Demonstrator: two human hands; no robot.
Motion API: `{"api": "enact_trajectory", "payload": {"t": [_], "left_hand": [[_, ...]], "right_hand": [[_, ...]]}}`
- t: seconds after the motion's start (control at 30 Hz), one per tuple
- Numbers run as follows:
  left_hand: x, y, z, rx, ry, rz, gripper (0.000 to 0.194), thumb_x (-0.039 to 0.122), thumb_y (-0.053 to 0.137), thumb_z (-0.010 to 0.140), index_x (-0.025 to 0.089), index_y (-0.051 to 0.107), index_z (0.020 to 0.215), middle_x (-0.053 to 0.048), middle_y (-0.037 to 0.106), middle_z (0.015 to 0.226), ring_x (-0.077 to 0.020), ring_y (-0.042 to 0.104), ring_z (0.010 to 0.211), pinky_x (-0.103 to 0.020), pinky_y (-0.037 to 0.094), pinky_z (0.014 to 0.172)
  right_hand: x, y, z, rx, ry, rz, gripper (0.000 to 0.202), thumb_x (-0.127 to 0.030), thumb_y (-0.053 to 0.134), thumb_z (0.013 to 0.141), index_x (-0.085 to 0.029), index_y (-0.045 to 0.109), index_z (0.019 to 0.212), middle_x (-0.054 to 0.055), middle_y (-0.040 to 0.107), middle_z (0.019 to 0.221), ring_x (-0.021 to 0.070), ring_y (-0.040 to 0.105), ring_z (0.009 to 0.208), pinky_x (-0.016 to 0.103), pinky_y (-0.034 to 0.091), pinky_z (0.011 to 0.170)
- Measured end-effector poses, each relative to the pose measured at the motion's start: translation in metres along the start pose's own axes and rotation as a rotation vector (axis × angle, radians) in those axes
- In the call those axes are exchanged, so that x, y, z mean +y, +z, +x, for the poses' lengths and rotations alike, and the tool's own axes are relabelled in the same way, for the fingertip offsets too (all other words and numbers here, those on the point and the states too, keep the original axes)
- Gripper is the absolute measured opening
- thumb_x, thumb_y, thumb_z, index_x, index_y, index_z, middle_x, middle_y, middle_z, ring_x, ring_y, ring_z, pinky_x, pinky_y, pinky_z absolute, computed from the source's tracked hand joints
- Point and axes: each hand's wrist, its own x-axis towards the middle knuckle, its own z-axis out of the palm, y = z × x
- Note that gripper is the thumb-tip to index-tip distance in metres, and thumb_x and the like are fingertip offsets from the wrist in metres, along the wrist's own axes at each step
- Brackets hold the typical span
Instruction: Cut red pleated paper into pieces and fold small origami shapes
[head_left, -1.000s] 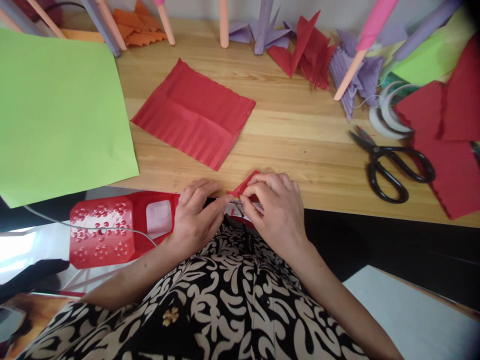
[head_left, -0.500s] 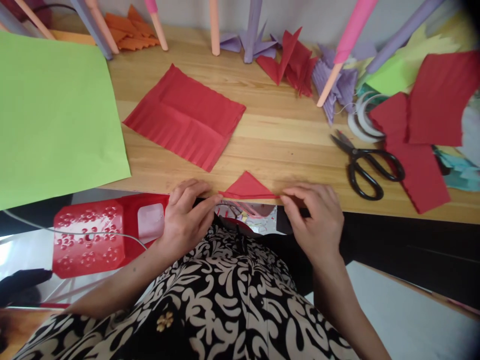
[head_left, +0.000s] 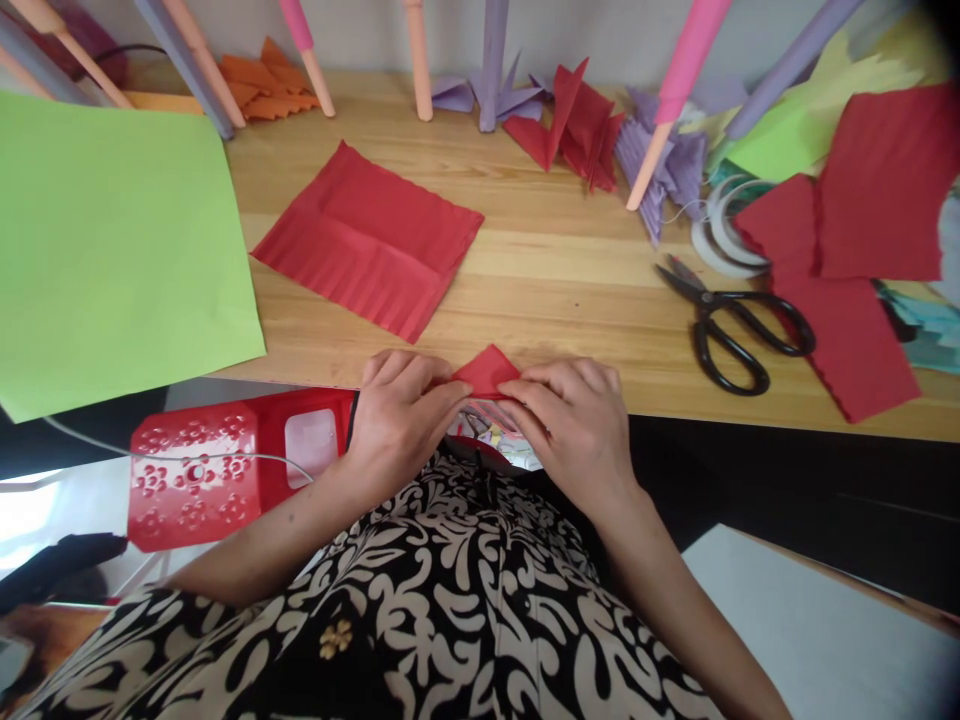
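Note:
A small folded triangle of red paper (head_left: 487,370) lies at the table's front edge, its point facing away from me. My left hand (head_left: 405,415) pinches its left side between thumb and fingers. On its right side my right hand (head_left: 574,420) grips the paper in the same way, thumb below and fingers on top. Both hands cover the triangle's lower corners. Behind them a larger creased red sheet (head_left: 371,240) lies flat on the wooden table (head_left: 540,250).
Black scissors (head_left: 727,325) and white tape rolls (head_left: 724,230) lie to the right, beside red paper pieces (head_left: 877,190). A green sheet (head_left: 120,250) covers the left. Upright paper-wrapped sticks and folded paper shapes line the back. A red plastic stool (head_left: 195,475) stands below the table.
My right hand has moved left along the red triangle, and my left hand slightly right, so they are closer together. The whole view has shifted a little.

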Motion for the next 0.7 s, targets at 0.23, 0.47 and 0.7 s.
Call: {"api": "enact_trajectory", "payload": {"t": [0.23,0.47,0.7], "left_hand": [[-0.003,-0.005,0.0,-0.016,-0.001,0.02,0.006,0.021,0.066,0.094,0.021,0.069,0.09,-0.002,0.07,0.088,-0.0178,0.058,0.082,-0.037,0.04,0.082],[-0.011,-0.011,-0.013,0.018,-0.055,0.034,0.004,0.021,0.071,0.09,0.023,0.069,0.088,-0.002,0.071,0.088,-0.0194,0.059,0.082,-0.039,0.041,0.08],[-0.009,-0.013,-0.014,0.028,-0.123,0.004,0.004,0.023,0.071,0.091,0.023,0.07,0.086,-0.003,0.07,0.087,-0.0201,0.059,0.083,-0.04,0.041,0.079]], "right_hand": [[0.004,-0.001,-0.009,0.035,0.039,-0.016,0.016,-0.029,0.063,0.098,-0.023,0.069,0.085,0.001,0.067,0.08,0.0194,0.053,0.078,0.036,0.034,0.075],[0.009,-0.002,-0.017,0.057,0.084,-0.005,0.013,-0.028,0.065,0.096,-0.023,0.069,0.085,0.001,0.066,0.081,0.02,0.053,0.079,0.035,0.035,0.074],[0.007,0.0,-0.017,0.049,0.123,-0.001,0.014,-0.029,0.064,0.096,-0.023,0.068,0.084,0.002,0.066,0.084,0.0212,0.055,0.082,0.036,0.035,0.075]]}}
